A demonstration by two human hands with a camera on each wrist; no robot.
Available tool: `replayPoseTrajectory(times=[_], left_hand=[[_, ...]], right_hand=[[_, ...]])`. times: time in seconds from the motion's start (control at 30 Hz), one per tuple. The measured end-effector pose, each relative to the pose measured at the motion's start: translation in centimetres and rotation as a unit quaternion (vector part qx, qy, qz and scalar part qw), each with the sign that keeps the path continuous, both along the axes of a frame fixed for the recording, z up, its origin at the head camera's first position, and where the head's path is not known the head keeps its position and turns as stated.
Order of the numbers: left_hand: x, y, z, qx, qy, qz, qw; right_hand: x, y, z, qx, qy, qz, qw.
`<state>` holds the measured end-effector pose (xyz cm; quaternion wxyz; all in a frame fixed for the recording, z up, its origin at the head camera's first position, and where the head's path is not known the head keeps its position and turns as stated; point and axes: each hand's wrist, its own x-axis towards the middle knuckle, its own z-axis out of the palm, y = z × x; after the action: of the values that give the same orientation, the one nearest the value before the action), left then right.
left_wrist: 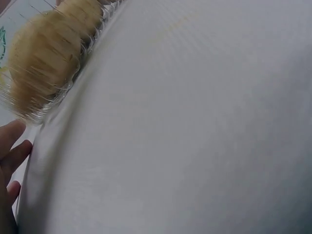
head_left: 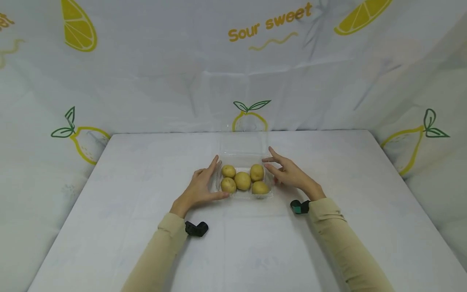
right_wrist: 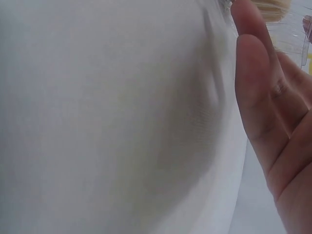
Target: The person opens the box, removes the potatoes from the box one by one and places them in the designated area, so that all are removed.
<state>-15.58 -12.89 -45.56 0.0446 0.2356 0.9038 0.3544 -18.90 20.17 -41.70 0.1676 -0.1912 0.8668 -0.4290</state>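
A clear plastic clamshell box (head_left: 241,195) holds several yellow potatoes (head_left: 242,181); its transparent lid (head_left: 242,142) stands raised at the back. My left hand (head_left: 200,187) spans the box's left side, thumb at the front edge and fingers toward the back corner. At the right side, my right hand (head_left: 289,172) has its fingertips by the rim; whether they touch it cannot be told. In the left wrist view, potatoes (left_wrist: 46,48) look blurred through ridged plastic, with left fingers (left_wrist: 13,156) beside them. The right wrist view shows the thumb and extended fingers of the right hand (right_wrist: 278,107) near the box.
A white cloth covers the table (head_left: 233,251). Behind it hangs a white curtain (head_left: 146,89) printed with lemons and lettering. Black wrist-worn devices (head_left: 197,229) sit at both cuffs, close above the table.
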Motion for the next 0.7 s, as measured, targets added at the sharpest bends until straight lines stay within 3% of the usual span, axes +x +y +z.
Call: replayPoseTrajectory(times=[0.2, 0.53, 0.7], left_hand=[[0.7, 0.0, -0.7, 0.015, 0.055, 0.008, 0.9983], [0.7, -0.2, -1.1, 0.022, 0.062, 0.01, 0.9978], [0.7, -0.1, -1.2, 0.025, 0.064, 0.012, 0.9976]], right_hand=[[0.2, 0.0, -0.1, -0.012, 0.004, 0.014, 1.0], [0.1, 0.3, -0.6, 0.006, 0.003, 0.019, 1.0], [0.2, 0.3, -0.8, 0.018, -0.003, -0.008, 1.0]])
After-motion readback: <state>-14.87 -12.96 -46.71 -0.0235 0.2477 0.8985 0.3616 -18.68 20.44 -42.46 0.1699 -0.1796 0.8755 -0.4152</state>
